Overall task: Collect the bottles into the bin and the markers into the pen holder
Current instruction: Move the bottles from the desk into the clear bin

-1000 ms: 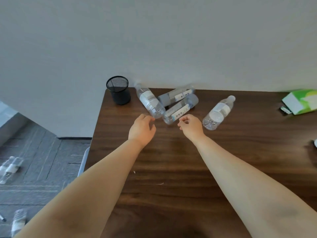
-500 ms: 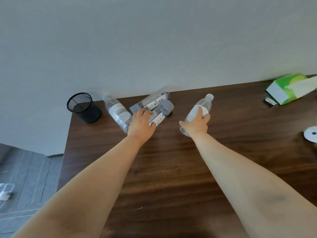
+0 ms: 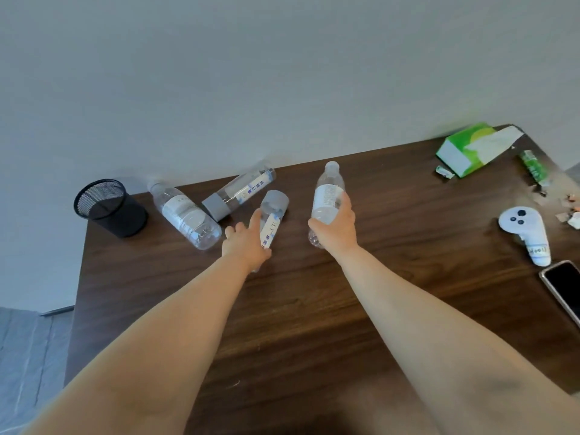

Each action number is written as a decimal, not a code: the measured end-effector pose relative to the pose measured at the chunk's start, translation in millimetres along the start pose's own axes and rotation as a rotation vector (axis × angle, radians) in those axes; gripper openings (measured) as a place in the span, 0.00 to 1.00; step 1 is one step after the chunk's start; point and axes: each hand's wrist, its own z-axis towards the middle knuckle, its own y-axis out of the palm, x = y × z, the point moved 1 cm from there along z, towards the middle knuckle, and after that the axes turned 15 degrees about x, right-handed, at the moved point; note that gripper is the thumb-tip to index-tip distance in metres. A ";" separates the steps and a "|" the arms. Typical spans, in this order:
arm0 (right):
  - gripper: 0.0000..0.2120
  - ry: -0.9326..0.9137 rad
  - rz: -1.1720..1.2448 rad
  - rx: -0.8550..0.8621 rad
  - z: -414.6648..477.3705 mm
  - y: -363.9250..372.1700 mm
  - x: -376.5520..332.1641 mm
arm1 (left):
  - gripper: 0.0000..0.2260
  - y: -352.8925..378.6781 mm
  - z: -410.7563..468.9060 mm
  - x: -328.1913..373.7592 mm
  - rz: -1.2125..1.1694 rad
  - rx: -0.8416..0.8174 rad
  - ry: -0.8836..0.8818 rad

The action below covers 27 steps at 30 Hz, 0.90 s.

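My right hand [image 3: 337,229] grips a clear white-capped bottle [image 3: 328,193] round its lower half and holds it tilted up off the dark wooden table [image 3: 314,309]. My left hand [image 3: 246,246] grips a grey-capped bottle [image 3: 272,211] near its base. Two more bottles lie on the table to the left: a grey-capped one [image 3: 238,193] and a white-capped one [image 3: 185,215]. A black mesh pen holder [image 3: 110,208] stands at the table's far left corner. No markers and no bin are in view.
A green tissue box [image 3: 464,149] and a green wrapper [image 3: 533,167] lie at the far right by the wall. A white game controller [image 3: 527,233], a phone [image 3: 565,287] and paper scraps [image 3: 569,215] sit near the right edge. Grey floor shows past the table's left edge.
My right hand has closed round the white-capped bottle and raised it off the table. My left hand has taken hold of the grey-capped bottle. The view has swung right, revealing the controller and phone.
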 end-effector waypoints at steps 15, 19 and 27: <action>0.38 -0.296 0.154 -0.265 -180.9 65.5 -64.2 | 0.36 -64.3 -124.8 -160.7 -0.527 0.585 -0.162; 0.38 -0.381 0.103 -0.384 -258.8 127.3 -72.9 | 0.34 -75.5 -168.5 -254.4 -0.516 0.643 -0.281; 0.33 -0.333 -0.093 -0.701 -401.4 241.5 -74.7 | 0.34 -80.0 -247.0 -423.9 -0.510 0.583 -0.513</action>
